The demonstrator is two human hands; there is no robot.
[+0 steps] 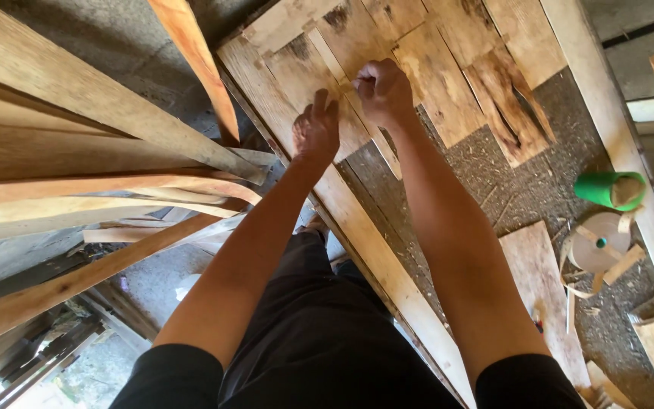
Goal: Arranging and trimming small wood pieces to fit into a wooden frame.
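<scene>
Head view, looking straight down. Bottom of frame: dark trousers and both forearms reaching up-frame over the edge of a rough workbench covered in sawdust. Lower right on the bench: a flat wood offcut, beside it a roll of pale edge-band tape, and just above that a green cone-shaped spool lying on its side. Left half of frame: a stack of long planks leaning diagonally off the bench, floor below them.

Upper centre: left hand lies flat, fingers pressed down on a thin veneer sheet, one of several patched pale and dark pieces laid on the bench. Right hand is just beside it, nearly touching, curled into a fist, fingertips pinching something at the veneer seam; too small to tell what it grips. Hands close together, both on the veneer.
</scene>
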